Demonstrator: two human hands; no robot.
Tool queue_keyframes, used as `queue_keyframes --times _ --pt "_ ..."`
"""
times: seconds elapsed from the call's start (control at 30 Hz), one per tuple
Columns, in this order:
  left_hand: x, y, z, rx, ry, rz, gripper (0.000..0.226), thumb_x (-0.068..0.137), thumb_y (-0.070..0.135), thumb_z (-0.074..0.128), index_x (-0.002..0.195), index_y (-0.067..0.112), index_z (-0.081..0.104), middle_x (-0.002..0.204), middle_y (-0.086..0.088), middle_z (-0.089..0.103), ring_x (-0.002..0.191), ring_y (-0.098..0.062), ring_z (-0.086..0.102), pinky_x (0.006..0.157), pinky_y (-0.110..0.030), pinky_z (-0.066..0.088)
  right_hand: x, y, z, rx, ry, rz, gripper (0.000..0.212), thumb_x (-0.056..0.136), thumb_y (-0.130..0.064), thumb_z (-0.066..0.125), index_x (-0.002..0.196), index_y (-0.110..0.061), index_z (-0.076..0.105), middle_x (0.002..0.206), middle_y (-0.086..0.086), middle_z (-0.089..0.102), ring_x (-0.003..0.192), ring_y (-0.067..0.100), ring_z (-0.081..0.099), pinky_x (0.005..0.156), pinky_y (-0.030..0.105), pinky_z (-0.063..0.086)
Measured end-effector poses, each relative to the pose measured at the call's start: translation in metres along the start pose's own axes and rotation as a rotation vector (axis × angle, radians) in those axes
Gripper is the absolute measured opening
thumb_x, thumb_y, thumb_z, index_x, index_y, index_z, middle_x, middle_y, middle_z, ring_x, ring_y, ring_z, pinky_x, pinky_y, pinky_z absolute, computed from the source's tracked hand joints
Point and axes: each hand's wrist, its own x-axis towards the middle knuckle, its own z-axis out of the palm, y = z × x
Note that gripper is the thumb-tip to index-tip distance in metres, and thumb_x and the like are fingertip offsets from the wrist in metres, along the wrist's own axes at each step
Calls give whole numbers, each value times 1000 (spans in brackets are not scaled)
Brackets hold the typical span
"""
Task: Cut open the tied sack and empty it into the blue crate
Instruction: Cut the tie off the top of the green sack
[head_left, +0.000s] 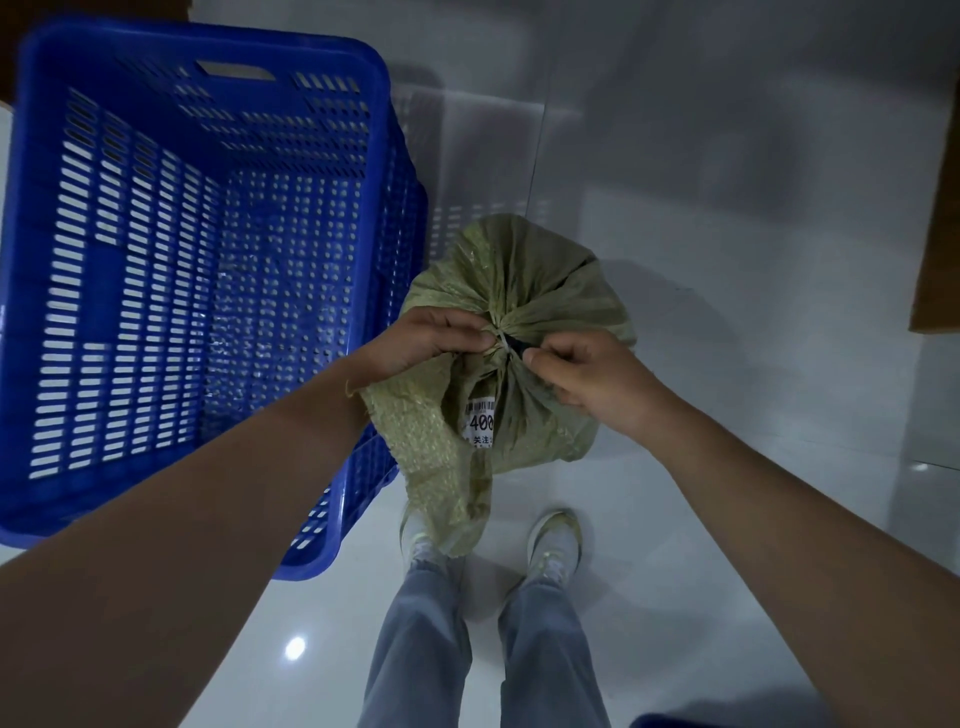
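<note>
The person stands over a green woven sack (524, 312) that sits upright on the pale tiled floor (727, 260), just in front of their shoes (553, 540). The sack's mouth is gathered into a tied neck (500, 340), and both hands meet there. The left hand (421, 340) is curled closed around the bunched fabric at the neck, fingers pinching it from the left. The right hand (587, 379) is also closed, thumb and forefinger pinched on a small dark object (519, 344) pressed against the tie; what that object is cannot be told from here. A white printed label (480, 421) shows on the sack's near side, and loose fabric hangs down below the left wrist. The blue crate (130, 441), slotted on all sides, stands just left of the sack, touching or nearly touching it.
</note>
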Motion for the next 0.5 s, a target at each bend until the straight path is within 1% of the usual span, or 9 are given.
queue_keyframes --times 0.07,0.13,0.2,0.33,0.43,0.5 --pt "2 -1 2 -11 0 1 23 83 -3 58 78 15 74 71 8 75 69 -2 70 66 -11 54 -3 0 -1 50 -4 37 46 93 -15 56 52 -17 35 40 -14 27 34 0 25 37 11 23" --pt "2 -1 4 -15 4 -1 20 82 -2 59 81 13 72 71 9 74 69 -1 69 66 -12 54 -6 -1 -2 77 -5 72 44 94 -16 54 55 -16 35 42 -10 28 33 1 23 35 12 21" --pt "1 1 7 -11 9 3 17 82 -1 59 84 11 71 70 10 74 68 -1 69 67 -11 54 -9 -3 -2 102 -6 116 41 95 -17 53 57 -16 37 41 -11 30 33 2 24 33 12 20" --pt "-2 6 8 43 18 36 37 83 -4 57 66 22 76 63 12 73 64 4 68 62 -7 51 -10 -7 0 185 -33 189 32 96 -21 50 66 -12 42 37 -15 32 32 2 24 35 11 16" --pt "-4 11 11 105 31 67 24 85 -2 58 77 18 70 63 15 72 65 6 67 66 -6 52 -12 -8 0 229 -49 226 34 97 -27 48 67 -12 43 37 -15 34 30 2 25 36 12 15" --pt "-5 13 15 144 35 90 20 85 1 58 81 17 68 64 17 72 67 7 66 71 -6 52 -14 -7 0 284 -55 260 37 97 -30 46 65 -13 43 38 -12 32 29 2 24 37 14 14"
